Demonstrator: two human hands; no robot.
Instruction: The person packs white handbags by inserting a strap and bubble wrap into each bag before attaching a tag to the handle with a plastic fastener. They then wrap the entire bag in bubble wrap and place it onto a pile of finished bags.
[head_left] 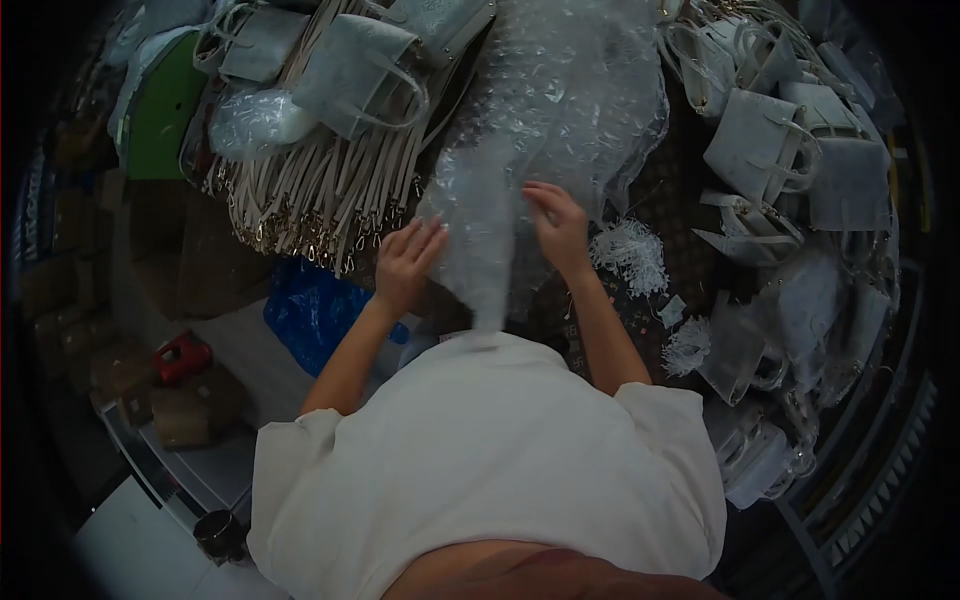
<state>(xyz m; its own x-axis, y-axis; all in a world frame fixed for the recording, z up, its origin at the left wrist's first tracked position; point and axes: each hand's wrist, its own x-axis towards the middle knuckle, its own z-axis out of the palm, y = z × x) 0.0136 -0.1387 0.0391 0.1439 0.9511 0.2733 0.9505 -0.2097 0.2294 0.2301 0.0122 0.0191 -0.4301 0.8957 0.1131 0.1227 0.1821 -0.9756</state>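
Observation:
A large heap of clear plastic bags [560, 90] runs from the top centre down toward my body, its near end narrow and blurred. My left hand [408, 262] is at the left edge of the plastic, fingers together and slightly bent; whether it pinches the film I cannot make out. My right hand [556, 222] is over the right part of the plastic, thumb and fingers drawn together, with anything between them too small to tell. Left of the plastic lies a bundle of beige straps [310, 190] with gold clasps. White string tags [630, 256] lie right of my right hand.
Pale handbags [358, 75] lie on the straps, and more handbags [755, 145] are piled at right. A blue plastic bag [315, 312] is beside my left forearm. Further left are a red object [183, 358], cardboard boxes [195, 410] and a green panel [160, 115].

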